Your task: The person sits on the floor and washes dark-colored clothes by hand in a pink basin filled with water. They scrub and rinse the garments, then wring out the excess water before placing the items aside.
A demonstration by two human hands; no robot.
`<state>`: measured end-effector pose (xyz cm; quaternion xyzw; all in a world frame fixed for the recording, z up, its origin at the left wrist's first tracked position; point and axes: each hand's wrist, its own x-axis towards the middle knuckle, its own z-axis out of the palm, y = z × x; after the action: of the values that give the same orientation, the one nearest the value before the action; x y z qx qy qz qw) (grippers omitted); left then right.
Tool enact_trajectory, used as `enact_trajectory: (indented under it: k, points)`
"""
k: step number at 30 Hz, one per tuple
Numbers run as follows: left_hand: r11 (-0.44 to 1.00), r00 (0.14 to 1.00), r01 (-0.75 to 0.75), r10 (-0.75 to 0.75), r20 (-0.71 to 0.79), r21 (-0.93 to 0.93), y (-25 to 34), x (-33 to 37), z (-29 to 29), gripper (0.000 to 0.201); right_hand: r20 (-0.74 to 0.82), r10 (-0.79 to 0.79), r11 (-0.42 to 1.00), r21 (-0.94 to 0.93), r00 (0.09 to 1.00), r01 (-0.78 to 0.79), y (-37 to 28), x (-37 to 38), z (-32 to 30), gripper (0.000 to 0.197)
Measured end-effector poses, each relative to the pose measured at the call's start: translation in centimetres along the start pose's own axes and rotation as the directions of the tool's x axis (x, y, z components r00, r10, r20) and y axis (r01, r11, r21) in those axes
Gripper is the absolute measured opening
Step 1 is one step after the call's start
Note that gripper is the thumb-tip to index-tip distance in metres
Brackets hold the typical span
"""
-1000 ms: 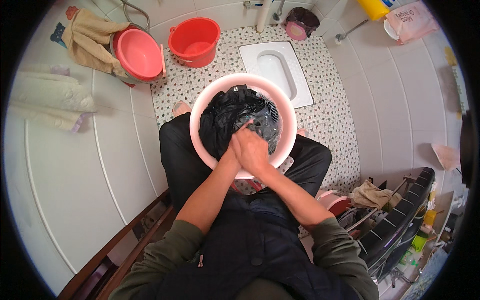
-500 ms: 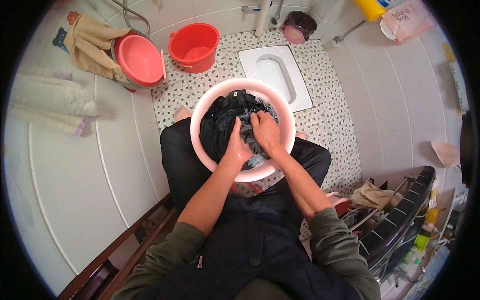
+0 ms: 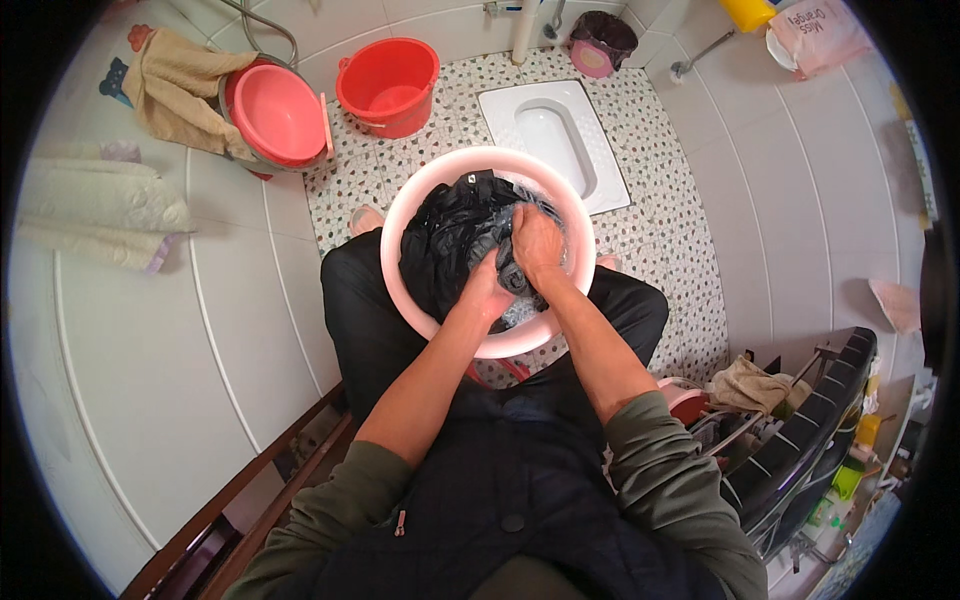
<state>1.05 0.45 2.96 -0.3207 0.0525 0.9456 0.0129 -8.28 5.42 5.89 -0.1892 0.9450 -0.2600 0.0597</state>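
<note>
A pale pink basin point(image 3: 400, 200) sits between my knees with a wet black garment point(image 3: 440, 235) heaped inside it. Soapy water and suds point(image 3: 520, 312) show along the basin's right and near sides. My left hand point(image 3: 487, 287) is closed on a fold of the garment near the middle of the heap. Just to its right, my right hand point(image 3: 537, 240) grips another part of the same cloth, its fingers curled down into it. The two hands are close together, and the fingertips are partly hidden by cloth and suds.
Beyond the basin stand a red bucket point(image 3: 390, 85) and a white squat toilet point(image 3: 560, 140). Stacked pink basins point(image 3: 282, 115) with a tan towel point(image 3: 180, 90) are at the far left. A bin point(image 3: 600, 45) stands at the back. A black-edged rack point(image 3: 800, 440) is at the near right.
My right hand has closed further on the cloth and shifted slightly right. My left hand has turned, its thumb no longer raised, and now holds a bunched fold.
</note>
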Motion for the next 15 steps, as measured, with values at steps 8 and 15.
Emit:
enact_trajectory:
  k: [8,15]
  points:
    - [0.986,0.987,0.150,-0.144,0.076,-0.078,1.9,-1.4,0.7,0.043,0.062,-0.209,0.954,0.230,0.976,0.190,-3.6,-7.4,-4.6,0.031]
    - [0.999,0.980,0.043,-0.040,-0.193,0.012,0.0,-0.8,0.9,0.035,-0.001,-0.056,0.998,0.021,0.998,0.056,-2.9,-2.0,-0.6,0.030]
